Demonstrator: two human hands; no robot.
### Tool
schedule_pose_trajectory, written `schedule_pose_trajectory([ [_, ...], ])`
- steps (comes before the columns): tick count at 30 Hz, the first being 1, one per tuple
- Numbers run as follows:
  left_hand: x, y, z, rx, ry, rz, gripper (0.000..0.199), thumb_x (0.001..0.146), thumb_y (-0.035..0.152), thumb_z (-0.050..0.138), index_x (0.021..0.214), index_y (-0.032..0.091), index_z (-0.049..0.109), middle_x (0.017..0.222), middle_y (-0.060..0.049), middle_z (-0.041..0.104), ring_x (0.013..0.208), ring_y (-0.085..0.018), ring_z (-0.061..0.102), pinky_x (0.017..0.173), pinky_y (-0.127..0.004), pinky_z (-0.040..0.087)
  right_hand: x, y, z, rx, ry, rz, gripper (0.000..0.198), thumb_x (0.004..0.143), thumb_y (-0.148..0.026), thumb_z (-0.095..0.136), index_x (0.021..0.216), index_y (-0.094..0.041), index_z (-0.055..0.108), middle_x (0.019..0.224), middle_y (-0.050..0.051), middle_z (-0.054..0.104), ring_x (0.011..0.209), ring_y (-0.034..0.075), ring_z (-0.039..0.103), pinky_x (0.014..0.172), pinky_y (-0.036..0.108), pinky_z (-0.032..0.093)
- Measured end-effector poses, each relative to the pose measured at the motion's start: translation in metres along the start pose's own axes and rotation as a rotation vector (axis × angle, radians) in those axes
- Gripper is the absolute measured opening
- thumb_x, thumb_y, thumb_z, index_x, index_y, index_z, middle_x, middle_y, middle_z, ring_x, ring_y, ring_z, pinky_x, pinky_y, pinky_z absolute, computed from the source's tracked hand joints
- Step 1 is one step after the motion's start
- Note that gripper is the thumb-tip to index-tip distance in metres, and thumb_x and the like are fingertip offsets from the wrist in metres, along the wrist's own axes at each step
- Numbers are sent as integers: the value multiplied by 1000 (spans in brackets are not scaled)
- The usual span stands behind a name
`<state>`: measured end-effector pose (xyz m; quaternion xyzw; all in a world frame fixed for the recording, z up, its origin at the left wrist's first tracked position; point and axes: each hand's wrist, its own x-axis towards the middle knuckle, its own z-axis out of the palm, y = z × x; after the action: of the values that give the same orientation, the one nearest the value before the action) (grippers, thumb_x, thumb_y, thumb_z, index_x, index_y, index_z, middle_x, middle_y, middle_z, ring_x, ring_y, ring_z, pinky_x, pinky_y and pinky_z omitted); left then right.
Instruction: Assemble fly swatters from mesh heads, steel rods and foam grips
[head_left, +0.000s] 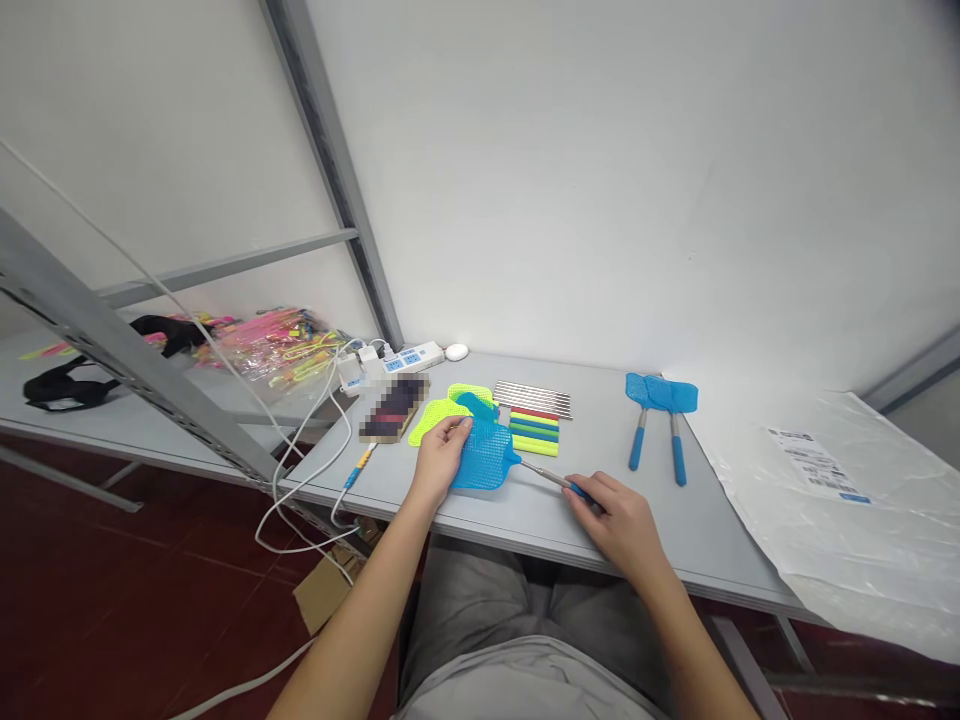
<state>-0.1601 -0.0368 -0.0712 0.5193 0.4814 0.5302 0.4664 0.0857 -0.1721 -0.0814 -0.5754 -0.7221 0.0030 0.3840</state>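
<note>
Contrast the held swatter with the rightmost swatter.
The left hand and right hand hold the held swatter; the rightmost swatter lies on the table. The held swatter's head points left, the rightmost swatter's toward the wall. Both have blue mesh heads, metallic shafts and blue handles.

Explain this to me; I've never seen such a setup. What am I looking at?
There is no machine: a person works bare-handed, and the one picture comes from a camera worn on their head, looking forward and down. The left hand holds a blue swatter by its mesh head, the right hand by its handle. On the grey table lie yellow-green mesh pieces, metal rods and coloured tubes, with two more blue swatters to the right and a power strip behind.
</note>
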Motion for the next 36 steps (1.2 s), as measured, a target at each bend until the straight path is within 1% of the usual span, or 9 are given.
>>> schedule_pose_trajectory([
  [3,0,-1,0,-5,2,9,43,71,53,72,92,16,72,78,-4,69,72,-18,60,65,-26,43,0,0,0,29,5,10,23,95,-32,54,105,-19,69,75,2,61,67,14,59,63,25,42],
  [9,0,-1,-1,-12,3,14,42,70,52,74,92,16,73,80,-4,70,72,-18,59,66,-26,43,0,1,0,31,-2,-9,23,95,-32,53,105,-19,70,75,2,61,64,13,58,61,25,41],
  [13,1,-1,-1,-27,13,11,43,69,53,74,92,16,73,76,-3,69,68,-17,58,63,-25,42,0,1,0,1,-38,-9,24,96,-33,51,105,-20,70,76,2,62,64,13,59,61,24,41],
  [18,1,1,0,-47,21,13,44,69,53,75,95,16,73,78,-3,69,68,-16,58,63,-25,42,-1,4,1,-19,-73,-8,26,98,-34,48,107,-22,70,81,3,64,69,14,61,64,24,42],
  [25,-1,26,-5,-36,-31,54,37,69,43,78,95,17,74,68,0,64,60,-13,52,56,-23,36,-1,5,1,-55,-107,-9,26,98,-35,48,108,-24,69,82,3,64,73,15,62,67,24,42],
  [29,-7,40,-1,-84,-69,21,35,67,39,80,94,17,75,61,3,60,55,-11,48,50,-21,32,-2,5,0,-44,-85,-16,25,98,-35,49,107,-24,69,81,3,64,71,14,61,66,24,41],
  [30,-9,43,1,-109,-77,3,35,67,38,81,94,17,75,61,3,61,55,-10,49,50,-20,33,-2,5,0,-38,-77,-21,25,98,-34,49,107,-23,69,81,3,63,71,14,61,65,24,42],
  [32,-11,48,4,-174,-97,-47,36,66,38,81,95,16,74,67,1,65,59,-12,55,53,-21,38,-1,5,0,-20,-47,-32,24,98,-33,49,107,-22,69,81,3,63,71,14,60,66,24,42],
  [36,-12,58,11,-358,-88,-153,35,71,43,76,93,16,73,85,-6,73,74,-18,66,68,-28,52,0,5,0,-5,53,-21,24,97,-32,51,108,-20,69,79,3,63,71,14,59,65,24,42],
])
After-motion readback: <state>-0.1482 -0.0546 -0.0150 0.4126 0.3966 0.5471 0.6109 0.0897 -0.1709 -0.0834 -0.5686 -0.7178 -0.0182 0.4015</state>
